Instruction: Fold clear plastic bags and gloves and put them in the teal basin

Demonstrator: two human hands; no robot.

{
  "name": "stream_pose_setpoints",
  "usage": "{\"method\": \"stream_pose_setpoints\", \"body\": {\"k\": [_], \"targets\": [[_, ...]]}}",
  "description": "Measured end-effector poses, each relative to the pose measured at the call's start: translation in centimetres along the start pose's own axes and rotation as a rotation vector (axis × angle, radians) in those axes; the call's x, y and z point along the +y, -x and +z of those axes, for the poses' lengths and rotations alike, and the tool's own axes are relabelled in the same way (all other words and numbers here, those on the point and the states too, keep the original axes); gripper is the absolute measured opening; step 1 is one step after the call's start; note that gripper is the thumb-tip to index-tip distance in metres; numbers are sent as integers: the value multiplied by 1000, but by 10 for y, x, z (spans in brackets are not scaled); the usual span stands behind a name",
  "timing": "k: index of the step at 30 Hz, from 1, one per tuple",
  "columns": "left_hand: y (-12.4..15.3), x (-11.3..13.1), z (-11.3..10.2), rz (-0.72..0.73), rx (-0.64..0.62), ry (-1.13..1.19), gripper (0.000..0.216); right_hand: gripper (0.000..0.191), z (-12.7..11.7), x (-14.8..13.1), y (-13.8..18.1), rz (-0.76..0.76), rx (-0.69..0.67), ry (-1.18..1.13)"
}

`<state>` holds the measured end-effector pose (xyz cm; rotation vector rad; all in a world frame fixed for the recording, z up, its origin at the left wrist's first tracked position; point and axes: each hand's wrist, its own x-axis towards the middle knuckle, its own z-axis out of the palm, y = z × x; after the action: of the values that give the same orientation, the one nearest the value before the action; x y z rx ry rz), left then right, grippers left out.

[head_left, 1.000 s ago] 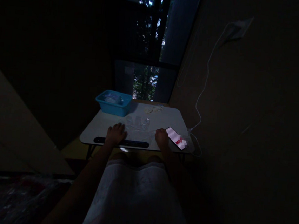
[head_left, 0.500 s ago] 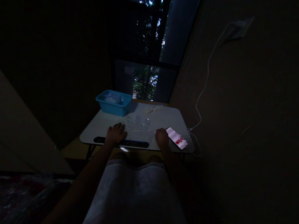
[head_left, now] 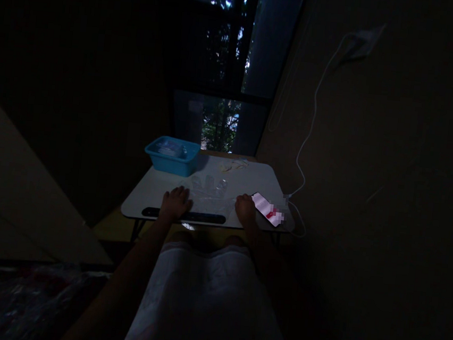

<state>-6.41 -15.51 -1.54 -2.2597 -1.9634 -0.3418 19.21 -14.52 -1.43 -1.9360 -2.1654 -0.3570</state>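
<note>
A thin, clear plastic piece point(head_left: 210, 194) with several rounded lobes along its far side lies on the white table; the dim light hides its exact kind. My left hand point(head_left: 176, 202) rests at its left edge, palm down, fingers stretched forward and slightly apart, by a dark slot point(head_left: 206, 218) in the tabletop. On the other side, my right hand point(head_left: 245, 209) is closed with curled fingers where the plastic's right edge ends. What lies under those fingers is hidden. A phone point(head_left: 262, 204) with a lit screen lies just right of my right hand.
A blue basket point(head_left: 173, 165) with clear plastic packaging inside stands at the table's point(head_left: 139, 196) back left. Crumpled pale material point(head_left: 233, 165) lies at the back. A white cable point(head_left: 315, 103) runs from a wall socket point(head_left: 365, 41) toward the phone. Walls flank both sides; a window is ahead.
</note>
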Motion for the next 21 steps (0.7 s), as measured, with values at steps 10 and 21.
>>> {"method": "stream_pose_setpoints", "body": {"k": [10, 21], "targets": [[-1, 0, 1, -14, -12, 2, 49, 24, -1, -1, 0, 0, 3, -11], [0, 2, -4, -15, -26, 10, 49, 25, -3, 0, -1, -10, -26, -18]]}}
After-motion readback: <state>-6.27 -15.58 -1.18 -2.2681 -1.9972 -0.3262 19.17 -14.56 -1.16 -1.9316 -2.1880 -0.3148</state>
